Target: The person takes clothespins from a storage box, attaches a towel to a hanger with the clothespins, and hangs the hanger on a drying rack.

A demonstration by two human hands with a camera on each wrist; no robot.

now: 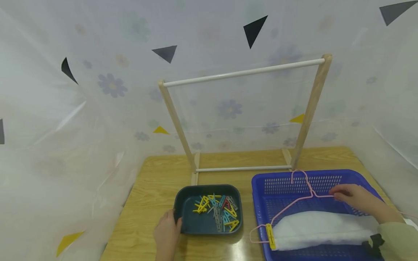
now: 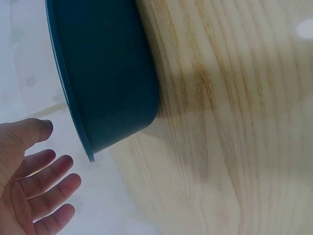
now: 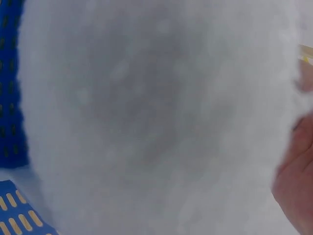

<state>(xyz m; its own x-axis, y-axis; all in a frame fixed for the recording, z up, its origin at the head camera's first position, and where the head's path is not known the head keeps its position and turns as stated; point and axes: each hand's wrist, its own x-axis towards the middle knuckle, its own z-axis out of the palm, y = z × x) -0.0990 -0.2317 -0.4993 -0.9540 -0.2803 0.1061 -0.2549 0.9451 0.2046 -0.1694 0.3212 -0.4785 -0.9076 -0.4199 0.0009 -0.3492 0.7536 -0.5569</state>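
Observation:
My right hand (image 1: 354, 199) pinches the right shoulder of a pink clothes hanger (image 1: 289, 206) over the blue basket. A white cloth, maybe a towel (image 1: 313, 230), hangs on its lower bar, with a yellow clothespin (image 1: 270, 236) at its left end. In the right wrist view the cloth (image 3: 156, 117) fills most of the picture, and only part of the hand (image 3: 298, 181) shows. Beside the left end of a dark green tray (image 1: 192, 229) is my left hand (image 1: 167, 232). The left wrist view shows that hand (image 2: 34, 181) with spread, relaxed fingers, apart from the tray (image 2: 107, 73).
Several yellow, blue, grey and red clothespins (image 1: 217, 214) lie in the tray. The blue basket (image 1: 258, 203) stands at the right of the wooden table (image 1: 147, 203). Behind both stands a wooden rack with a white top rail (image 1: 245, 73). Patterned plastic sheeting (image 1: 209, 29) surrounds the table.

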